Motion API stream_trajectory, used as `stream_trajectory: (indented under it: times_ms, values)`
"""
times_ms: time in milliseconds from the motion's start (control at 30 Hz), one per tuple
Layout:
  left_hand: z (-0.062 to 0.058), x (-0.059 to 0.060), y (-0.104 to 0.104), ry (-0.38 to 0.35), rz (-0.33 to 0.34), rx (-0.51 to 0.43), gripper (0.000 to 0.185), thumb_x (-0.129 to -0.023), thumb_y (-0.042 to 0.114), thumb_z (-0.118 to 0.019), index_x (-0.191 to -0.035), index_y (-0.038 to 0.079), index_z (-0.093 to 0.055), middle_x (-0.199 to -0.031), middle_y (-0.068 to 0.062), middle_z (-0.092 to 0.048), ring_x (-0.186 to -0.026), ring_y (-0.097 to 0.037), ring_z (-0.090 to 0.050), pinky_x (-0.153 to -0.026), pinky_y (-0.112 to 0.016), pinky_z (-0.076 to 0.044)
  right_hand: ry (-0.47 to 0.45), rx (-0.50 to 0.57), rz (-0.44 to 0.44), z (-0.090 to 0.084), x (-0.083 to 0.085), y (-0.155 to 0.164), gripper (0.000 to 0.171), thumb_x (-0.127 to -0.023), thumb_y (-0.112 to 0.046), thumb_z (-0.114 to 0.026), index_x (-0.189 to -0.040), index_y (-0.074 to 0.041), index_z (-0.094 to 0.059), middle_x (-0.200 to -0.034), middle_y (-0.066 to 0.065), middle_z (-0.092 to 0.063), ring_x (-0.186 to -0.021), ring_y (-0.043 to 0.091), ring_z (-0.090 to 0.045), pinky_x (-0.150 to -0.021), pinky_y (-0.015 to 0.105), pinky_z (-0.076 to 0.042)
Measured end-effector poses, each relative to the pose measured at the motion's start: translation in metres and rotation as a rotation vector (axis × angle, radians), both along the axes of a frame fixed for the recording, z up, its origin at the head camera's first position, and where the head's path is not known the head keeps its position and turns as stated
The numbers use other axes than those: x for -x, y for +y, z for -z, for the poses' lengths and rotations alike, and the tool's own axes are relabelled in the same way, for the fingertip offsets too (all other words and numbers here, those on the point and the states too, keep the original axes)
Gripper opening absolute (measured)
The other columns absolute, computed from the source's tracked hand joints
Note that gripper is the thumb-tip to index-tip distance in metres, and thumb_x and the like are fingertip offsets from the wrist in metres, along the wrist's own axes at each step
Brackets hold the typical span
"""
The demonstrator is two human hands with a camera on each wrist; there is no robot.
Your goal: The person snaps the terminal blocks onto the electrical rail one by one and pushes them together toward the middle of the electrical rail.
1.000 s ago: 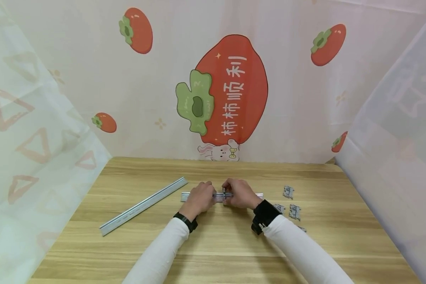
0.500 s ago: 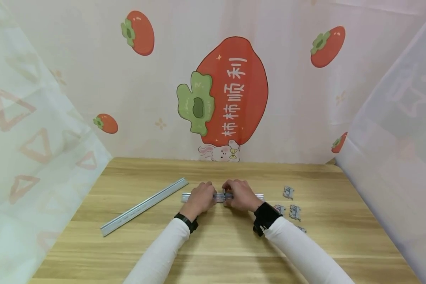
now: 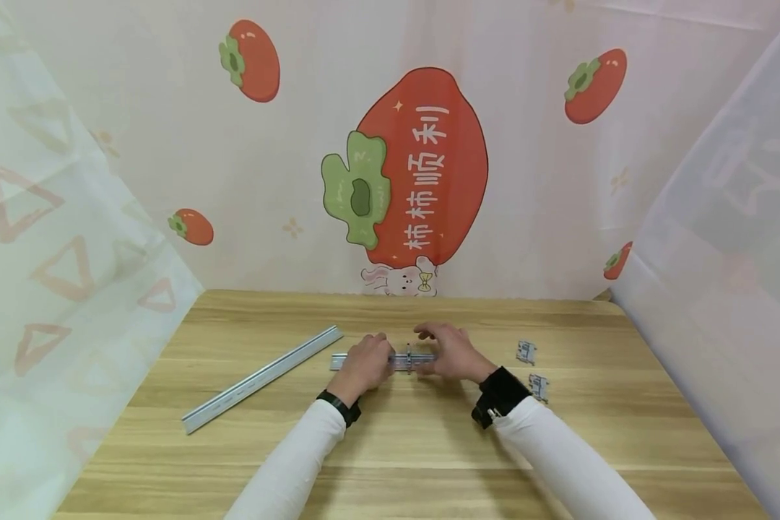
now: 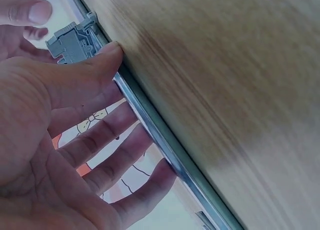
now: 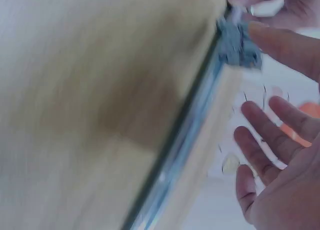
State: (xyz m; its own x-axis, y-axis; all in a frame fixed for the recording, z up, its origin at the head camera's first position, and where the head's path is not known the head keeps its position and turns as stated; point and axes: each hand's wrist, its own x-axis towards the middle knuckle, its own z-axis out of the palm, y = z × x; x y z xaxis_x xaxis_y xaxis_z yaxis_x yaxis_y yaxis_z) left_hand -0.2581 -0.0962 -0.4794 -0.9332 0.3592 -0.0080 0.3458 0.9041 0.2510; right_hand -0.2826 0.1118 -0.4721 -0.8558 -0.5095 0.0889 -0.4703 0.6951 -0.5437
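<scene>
We see a short metal rail [image 3: 390, 360] lying crosswise near the middle of the desk [image 3: 403, 448], with a small grey terminal block [image 3: 409, 357] sitting on it. Our left hand [image 3: 364, 362] covers the left part of this rail; the left wrist view shows its fingers [image 4: 107, 135] lying straight along the far side of the rail and the thumb tip touching the near side, just beside the grey block [image 4: 72, 39]. Our right hand [image 3: 451, 352] hovers over the right part of the rail with its fingers spread and relaxed, holding nothing; in the right wrist view the thumb [image 5: 285, 45] reaches toward the block [image 5: 237, 42], but blur keeps us from telling whether it touches. The two hands are close together, one on each side of the block.

A longer metal rail [image 3: 263, 377] lies slantwise toward the left edge of the desk, well apart from the hands. Toward the right edge lie two loose grey blocks, one farther back [image 3: 526, 352] and one nearer [image 3: 539, 386], just beside the right wrist's black strap [image 3: 499, 396].
</scene>
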Motion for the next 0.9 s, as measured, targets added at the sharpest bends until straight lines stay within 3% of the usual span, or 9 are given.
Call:
stream_trajectory:
  times_ms: [167,333,600,900]
  values:
    - [0.003,0.002,-0.002,0.022,-0.008,-0.006,0.005,-0.092,0.014,-0.075,-0.094,0.011,-0.079,-0.093,-0.003,-0.059,-0.092,-0.027,-0.059,-0.069,-0.040,-0.052,-0.006,-0.029,0.038,-0.013,0.005,0.036,0.060,-0.082,-0.014,-0.086,-0.133,0.002,-0.059,-0.123,0.019,-0.066,-0.117,0.039,-0.059,-0.100,0.056,-0.041]
    - [0.003,0.002,-0.002,0.028,-0.009,-0.021,0.006,-0.092,0.013,-0.075,-0.095,0.010,-0.078,-0.092,-0.004,-0.058,-0.091,-0.027,-0.058,-0.068,-0.042,-0.052,-0.029,-0.155,0.109,-0.022,0.017,0.081,0.051,-0.088,-0.015,-0.079,-0.131,0.005,-0.059,-0.121,0.024,-0.064,-0.114,0.043,-0.060,-0.099,0.063,-0.037]
    - [0.004,0.000,-0.002,0.013,-0.017,-0.024,0.007,-0.092,0.014,-0.076,-0.096,0.010,-0.077,-0.094,-0.004,-0.059,-0.095,-0.028,-0.059,-0.073,-0.045,-0.053,-0.141,-0.352,0.153,-0.033,0.028,0.131,0.063,-0.081,-0.016,-0.084,-0.132,0.009,-0.056,-0.127,0.033,-0.058,-0.116,0.048,-0.057,-0.091,0.059,-0.048]
    - [0.005,0.001,-0.001,0.006,-0.023,-0.023,0.009,-0.091,0.015,-0.077,-0.098,0.009,-0.078,-0.094,-0.003,-0.059,-0.093,-0.026,-0.058,-0.073,-0.044,-0.053,-0.200,-0.454,0.154,-0.034,0.029,0.143,0.064,-0.073,-0.019,-0.091,-0.129,0.000,-0.064,-0.134,0.031,-0.056,-0.115,0.045,-0.058,-0.091,0.061,-0.048]
